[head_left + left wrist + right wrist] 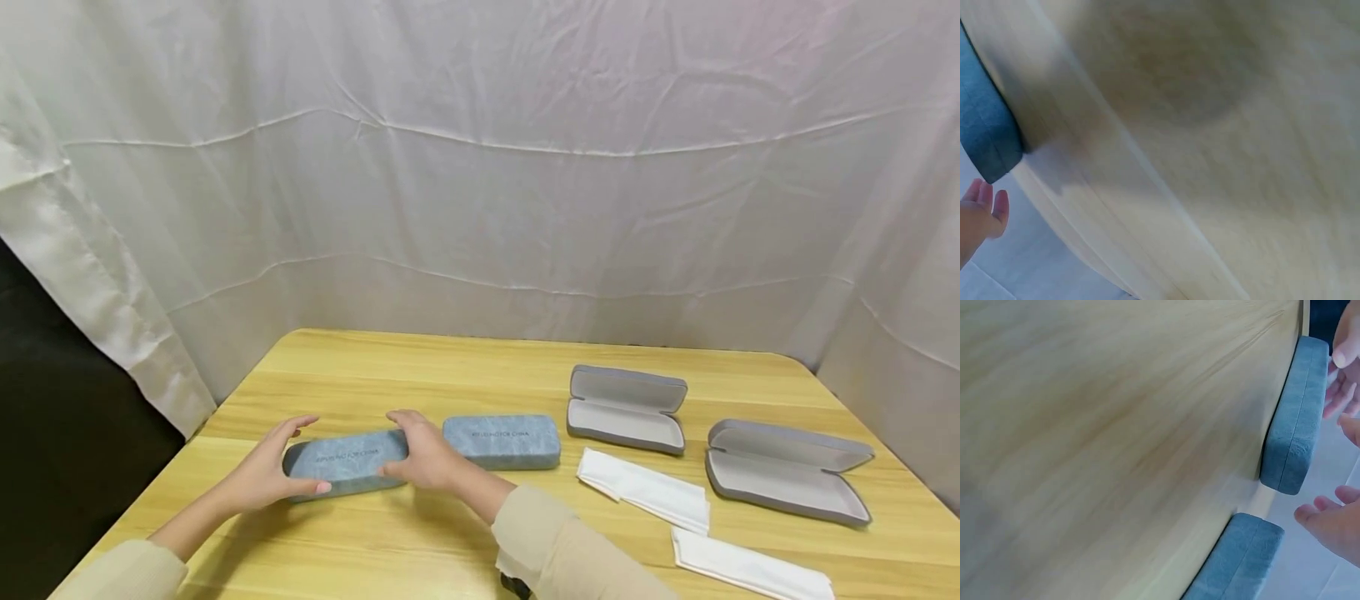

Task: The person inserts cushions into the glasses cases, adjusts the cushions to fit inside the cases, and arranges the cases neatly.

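Note:
Two blue-grey glasses cases lie closed on the table, printed lids up. My left hand is spread around the left end of the left glasses case, its thumb overlapping the front side. At that case's other end is my right hand, thumb in front and index finger extended toward the back. In the right wrist view, the right hand's fingers stand a little apart from the case. Right beside the right hand lies the second closed glasses case.
On the right stand two grey glasses cases with lids raised, one farther back and one nearer the right edge. Two folded white cloths lie in front of them. A pale curtain hangs behind the wooden table.

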A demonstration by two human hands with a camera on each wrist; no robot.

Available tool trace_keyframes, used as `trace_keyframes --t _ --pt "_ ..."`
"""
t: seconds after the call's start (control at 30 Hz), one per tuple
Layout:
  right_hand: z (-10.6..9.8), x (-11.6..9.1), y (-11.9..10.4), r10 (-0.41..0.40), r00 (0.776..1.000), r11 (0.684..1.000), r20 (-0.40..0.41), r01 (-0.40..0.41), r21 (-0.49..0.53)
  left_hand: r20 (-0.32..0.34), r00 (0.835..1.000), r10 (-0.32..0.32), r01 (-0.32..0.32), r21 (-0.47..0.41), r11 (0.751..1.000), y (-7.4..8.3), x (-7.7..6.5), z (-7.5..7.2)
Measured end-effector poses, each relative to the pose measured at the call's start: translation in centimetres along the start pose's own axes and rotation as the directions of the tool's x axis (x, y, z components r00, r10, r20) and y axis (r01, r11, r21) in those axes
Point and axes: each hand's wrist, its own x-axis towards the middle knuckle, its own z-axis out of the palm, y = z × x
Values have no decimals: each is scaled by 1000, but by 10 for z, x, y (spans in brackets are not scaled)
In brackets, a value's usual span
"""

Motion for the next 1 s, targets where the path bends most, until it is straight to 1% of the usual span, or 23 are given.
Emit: trace_keyframes --t 0.17,0.27,0.37,0.5,0.57,0.73,0.87,1.0 --pt "-6 -8 -2 -71 997 996 -3 71 -59 -29 1000 9 -8 22 1000 7 4 2" --pt "-10 -15 -2 -113 994 990 -2 113 -85 -43 999 23 -21 44 999 14 5 6" --pt "-15 -22 -1 -140 990 983 -11 138 -119 -52 997 59 -55 67 996 25 6 11" --pt "-22 -33 2 -166 986 972 -18 160 -172 -57 992 115 -110 88 990 39 6 22" --pt "-24 -38 4 -176 984 967 -14 170 -192 -54 989 136 -130 93 987 45 5 28" --pt "-30 -51 13 -198 980 958 -11 191 -215 -23 988 153 -151 78 985 61 5 43" --pt "-39 -61 22 -188 982 964 -14 182 -193 0 986 169 -169 63 984 72 8 51" --pt "-48 -70 30 -181 983 969 -43 170 -179 21 983 182 -183 54 982 83 13 57"
